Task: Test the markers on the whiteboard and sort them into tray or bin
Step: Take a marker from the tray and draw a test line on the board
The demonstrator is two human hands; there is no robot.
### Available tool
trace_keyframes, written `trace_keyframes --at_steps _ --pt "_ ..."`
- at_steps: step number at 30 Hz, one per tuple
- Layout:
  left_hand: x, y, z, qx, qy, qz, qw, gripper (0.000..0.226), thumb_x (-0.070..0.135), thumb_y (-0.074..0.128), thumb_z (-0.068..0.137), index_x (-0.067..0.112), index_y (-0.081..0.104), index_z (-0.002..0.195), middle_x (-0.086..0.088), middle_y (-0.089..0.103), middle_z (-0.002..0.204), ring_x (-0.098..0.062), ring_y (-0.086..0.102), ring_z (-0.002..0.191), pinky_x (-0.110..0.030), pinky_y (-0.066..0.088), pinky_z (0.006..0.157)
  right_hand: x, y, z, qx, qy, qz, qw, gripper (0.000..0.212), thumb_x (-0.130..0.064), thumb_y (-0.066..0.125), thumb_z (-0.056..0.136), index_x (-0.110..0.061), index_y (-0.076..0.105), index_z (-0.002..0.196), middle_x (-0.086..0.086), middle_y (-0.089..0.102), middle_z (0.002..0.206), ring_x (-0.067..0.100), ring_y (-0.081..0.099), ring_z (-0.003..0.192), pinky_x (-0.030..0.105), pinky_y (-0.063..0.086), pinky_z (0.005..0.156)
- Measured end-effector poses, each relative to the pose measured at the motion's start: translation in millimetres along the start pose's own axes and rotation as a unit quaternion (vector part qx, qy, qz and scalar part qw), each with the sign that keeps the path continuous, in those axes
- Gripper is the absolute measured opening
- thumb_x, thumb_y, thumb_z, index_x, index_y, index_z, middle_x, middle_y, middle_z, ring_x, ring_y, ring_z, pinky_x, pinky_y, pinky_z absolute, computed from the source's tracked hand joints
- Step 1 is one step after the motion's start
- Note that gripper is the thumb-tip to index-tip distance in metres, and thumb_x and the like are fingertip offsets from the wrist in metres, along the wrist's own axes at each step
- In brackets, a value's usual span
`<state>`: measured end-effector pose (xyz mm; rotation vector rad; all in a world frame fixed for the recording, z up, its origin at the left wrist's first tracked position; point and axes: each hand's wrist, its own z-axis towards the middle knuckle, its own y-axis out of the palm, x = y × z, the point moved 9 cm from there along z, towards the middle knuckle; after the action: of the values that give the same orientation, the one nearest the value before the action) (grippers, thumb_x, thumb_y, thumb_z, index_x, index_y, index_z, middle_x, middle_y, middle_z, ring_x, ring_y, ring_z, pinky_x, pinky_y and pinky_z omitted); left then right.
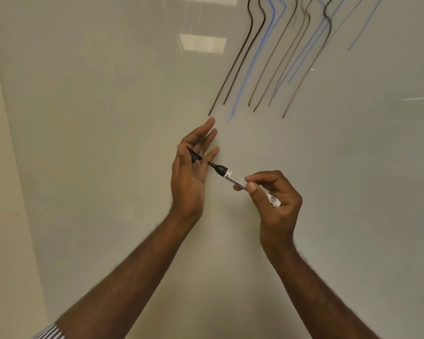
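Whiteboard (132,94) fills the view, streaked with black and blue test lines (267,57). Right hand (274,199) pinches an uncapped marker (240,179), its long axis angled up-left, nib beside the left hand (194,167), whose thumb pins the black cap (194,156) against loosely extended fingers. Tray and bin unseen.

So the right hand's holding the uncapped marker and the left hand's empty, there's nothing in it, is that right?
Not quite. The head view shows the left hand is not empty: it holds the black cap against its palm. The right hand does hold the uncapped marker.
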<state>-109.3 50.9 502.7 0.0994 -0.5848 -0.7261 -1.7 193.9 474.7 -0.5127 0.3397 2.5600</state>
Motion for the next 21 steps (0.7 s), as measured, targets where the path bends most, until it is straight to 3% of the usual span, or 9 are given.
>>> trace_keyframes --at_steps 5,12,15,21 --pt "-2.7 -4.0 -11.7 0.032 -0.02 -0.01 0.999 0.078 0.064 0.043 0.095 0.005 0.04 0.145 -0.016 0.042 0.156 -0.034 0.042 0.144 -0.061 0.034 0.116 2.2 5.9 -7.1 -0.002 0.002 -0.023 1.0 0.008 -0.023 0.065 0.091 -0.02 0.072 0.092 -0.004 0.074 0.086 0.036 0.069 0.087 0.059 0.052 0.078" --pt "-3.3 -3.0 -17.5 0.039 -0.026 -0.002 0.999 0.078 0.067 0.044 0.092 0.008 0.043 0.143 -0.016 0.041 0.156 -0.033 0.043 0.143 -0.059 0.036 0.115 4.5 16.3 -9.3 -0.019 0.003 -0.044 0.999 0.009 -0.027 0.064 0.092 -0.032 0.071 0.09 -0.007 0.074 0.087 0.032 0.07 0.086 0.057 0.055 0.075" --pt "-7.3 -0.4 -21.0 0.025 -0.026 -0.003 0.999 0.075 0.065 0.041 0.094 0.005 0.049 0.138 -0.017 0.038 0.158 -0.033 0.043 0.143 -0.055 0.037 0.116 3.0 20.6 -8.6 -0.025 -0.001 -0.038 0.999 0.008 -0.024 0.064 0.092 -0.028 0.071 0.092 -0.002 0.074 0.087 0.033 0.07 0.086 0.056 0.054 0.076" --pt "-10.1 11.5 -34.4 0.022 -0.029 -0.081 0.996 0.051 0.058 0.046 0.096 0.013 0.068 0.107 -0.026 0.038 0.155 -0.038 0.042 0.143 -0.062 0.035 0.115 8.6 28.7 -8.5 -0.002 0.048 0.01 0.999 0.004 -0.017 0.067 0.094 -0.019 0.07 0.093 -0.008 0.073 0.083 0.022 0.072 0.073 0.03 0.059 0.066"
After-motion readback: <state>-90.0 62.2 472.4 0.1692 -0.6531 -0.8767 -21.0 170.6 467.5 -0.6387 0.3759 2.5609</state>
